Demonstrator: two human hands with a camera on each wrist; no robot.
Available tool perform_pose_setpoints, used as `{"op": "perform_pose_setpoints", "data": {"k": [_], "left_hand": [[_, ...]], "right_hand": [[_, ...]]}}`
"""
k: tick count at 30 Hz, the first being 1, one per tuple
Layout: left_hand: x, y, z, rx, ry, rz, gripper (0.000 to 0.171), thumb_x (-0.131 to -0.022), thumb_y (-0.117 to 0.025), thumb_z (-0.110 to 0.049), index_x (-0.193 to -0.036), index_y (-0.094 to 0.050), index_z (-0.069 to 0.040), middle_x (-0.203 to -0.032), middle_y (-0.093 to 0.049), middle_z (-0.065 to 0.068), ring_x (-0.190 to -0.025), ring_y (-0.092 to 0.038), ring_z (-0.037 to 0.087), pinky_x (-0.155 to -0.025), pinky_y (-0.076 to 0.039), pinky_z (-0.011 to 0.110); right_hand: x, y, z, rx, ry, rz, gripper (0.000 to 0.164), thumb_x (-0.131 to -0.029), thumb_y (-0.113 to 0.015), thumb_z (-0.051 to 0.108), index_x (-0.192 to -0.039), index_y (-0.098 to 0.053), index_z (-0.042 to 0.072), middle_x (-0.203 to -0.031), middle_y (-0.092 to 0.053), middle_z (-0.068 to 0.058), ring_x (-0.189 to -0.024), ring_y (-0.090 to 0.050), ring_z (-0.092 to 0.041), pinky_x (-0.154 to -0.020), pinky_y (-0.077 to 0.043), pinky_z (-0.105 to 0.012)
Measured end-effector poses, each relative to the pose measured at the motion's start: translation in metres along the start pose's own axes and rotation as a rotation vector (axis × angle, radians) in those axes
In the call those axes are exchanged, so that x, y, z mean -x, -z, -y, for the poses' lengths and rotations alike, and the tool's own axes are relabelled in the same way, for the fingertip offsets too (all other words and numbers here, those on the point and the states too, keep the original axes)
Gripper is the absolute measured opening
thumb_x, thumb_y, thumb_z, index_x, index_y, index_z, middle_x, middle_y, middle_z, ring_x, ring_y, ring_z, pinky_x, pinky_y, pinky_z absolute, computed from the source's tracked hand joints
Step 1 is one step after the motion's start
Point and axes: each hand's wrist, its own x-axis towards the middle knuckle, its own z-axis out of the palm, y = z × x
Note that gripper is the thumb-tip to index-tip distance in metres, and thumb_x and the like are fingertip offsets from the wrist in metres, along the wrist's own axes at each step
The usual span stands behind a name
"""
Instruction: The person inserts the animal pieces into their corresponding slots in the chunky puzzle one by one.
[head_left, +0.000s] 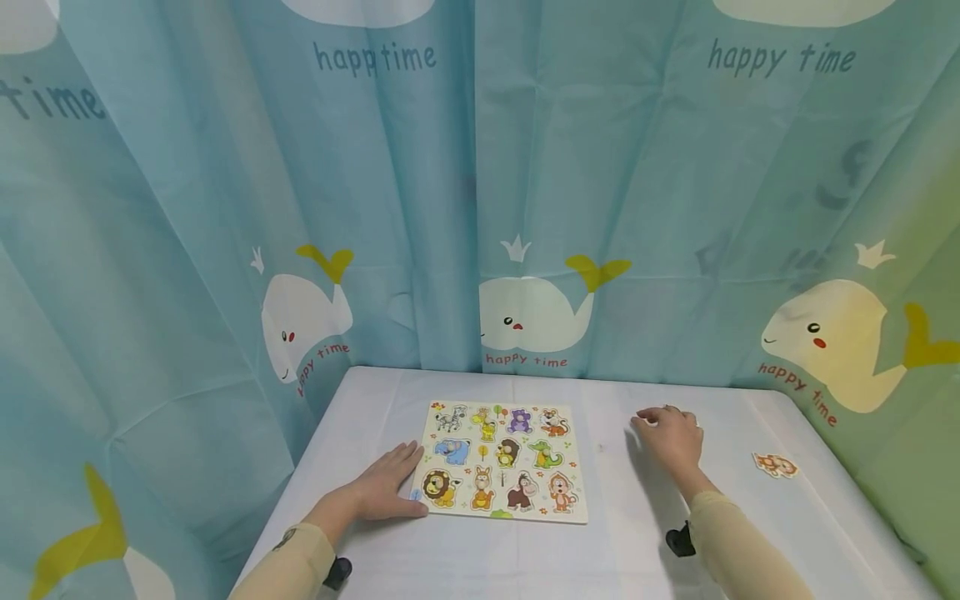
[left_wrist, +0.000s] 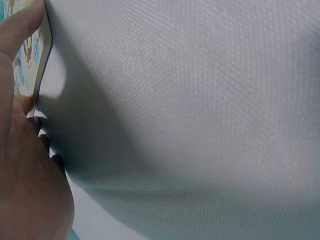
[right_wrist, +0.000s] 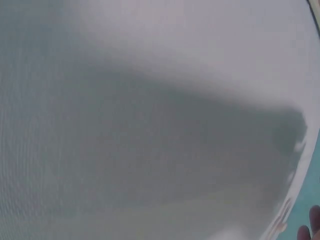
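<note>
A wooden animal puzzle board (head_left: 488, 477) lies flat on the white table, with a zebra, lion, elephant, crocodile and other animals on it in rows. My left hand (head_left: 386, 483) rests at the board's left edge, fingers stretched out and thumb at the near corner; in the left wrist view the thumb (left_wrist: 22, 25) lies over the board's edge (left_wrist: 44, 60). To the right of the board, my right hand (head_left: 671, 437) hovers above the table with loosely bent fingers and nothing visible in them. Further right lies a loose orange-brown animal piece (head_left: 775, 465).
The white-covered table (head_left: 630, 550) ends at the back against a blue curtain (head_left: 420, 208) printed with whales. Black wrist devices show under both sleeves, one by the left sleeve (head_left: 292, 567) and one by the right sleeve (head_left: 738, 546).
</note>
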Motion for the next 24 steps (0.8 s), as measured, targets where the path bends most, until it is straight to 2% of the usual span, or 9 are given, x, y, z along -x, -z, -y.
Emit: {"op": "perform_pose_setpoints", "data": {"k": [4, 10, 16, 24], "left_hand": [[0.000, 0.000, 0.000, 0.003, 0.002, 0.002, 0.109, -0.079, -0.076, -0.065, -0.161, -0.032, -0.008, -0.168, -0.024, 0.011, -0.155, -0.018, 0.034, -0.124, -0.022, 0.056], [-0.001, 0.000, 0.000, 0.008, -0.003, 0.003, 0.109, -0.079, -0.076, -0.064, -0.161, -0.031, -0.008, -0.169, -0.023, 0.011, -0.155, -0.017, 0.034, -0.124, -0.021, 0.056], [-0.001, -0.001, 0.000, 0.004, 0.001, 0.000, 0.109, -0.079, -0.077, -0.064, -0.161, -0.031, -0.008, -0.168, -0.024, 0.011, -0.155, -0.018, 0.034, -0.123, -0.022, 0.056], [-0.002, 0.000, 0.000, 0.006, -0.001, 0.003, 0.109, -0.079, -0.076, -0.064, -0.161, -0.032, -0.008, -0.168, -0.024, 0.012, -0.155, -0.018, 0.034, -0.123, -0.022, 0.057]], "right_hand": [[0.000, 0.004, -0.011, -0.012, -0.063, 0.002, 0.035, -0.100, -0.063, 0.028, -0.119, -0.073, 0.000, -0.138, -0.056, -0.031, -0.120, -0.042, -0.057, -0.093, -0.034, -0.069], [-0.001, 0.011, -0.027, -0.003, -0.170, -0.032, 0.037, -0.099, -0.062, 0.025, -0.119, -0.070, -0.005, -0.120, -0.062, -0.034, -0.111, -0.045, -0.054, -0.090, -0.034, -0.067], [-0.002, 0.015, -0.040, -0.027, -0.274, -0.028, 0.037, -0.100, -0.060, 0.022, -0.120, -0.068, -0.008, -0.119, -0.063, -0.032, -0.107, -0.045, -0.049, -0.088, -0.033, -0.065], [-0.006, 0.018, -0.051, -0.036, -0.321, -0.019, 0.038, -0.100, -0.060, 0.024, -0.121, -0.067, -0.008, -0.118, -0.063, -0.032, -0.106, -0.046, -0.048, -0.089, -0.033, -0.065]]}}
